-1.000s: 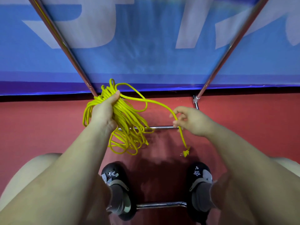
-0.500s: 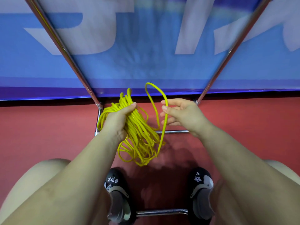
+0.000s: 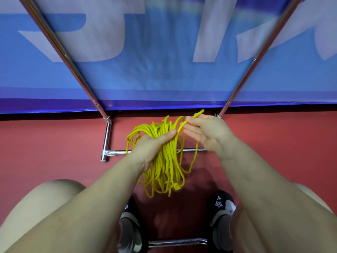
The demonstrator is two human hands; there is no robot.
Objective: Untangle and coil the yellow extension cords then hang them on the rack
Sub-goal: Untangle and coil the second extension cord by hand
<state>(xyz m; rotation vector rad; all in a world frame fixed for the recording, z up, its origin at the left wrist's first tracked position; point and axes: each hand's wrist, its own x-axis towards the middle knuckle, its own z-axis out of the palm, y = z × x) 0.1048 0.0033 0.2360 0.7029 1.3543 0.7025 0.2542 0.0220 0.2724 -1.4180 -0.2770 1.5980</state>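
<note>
left hand (image 3: 152, 145) grip: clasps cord bundle (image 3: 164, 161) | right hand (image 3: 206, 132) grip: pinches 1 strand

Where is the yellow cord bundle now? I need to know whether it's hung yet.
Not hung: the yellow cord bundle is at centre, gripped by the left hand, with the right hand pinching a strand.

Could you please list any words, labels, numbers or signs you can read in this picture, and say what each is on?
Nothing here can be read in full.
Banner: big pale letter shapes on blue, cropped by the frame and blurred; no whole word can be made out.
Rack: a small mark on the corner joint, too small to read.
Right shoe: a white star figure, no text.
Cord, left hand, right hand: no lettering visible.
</note>
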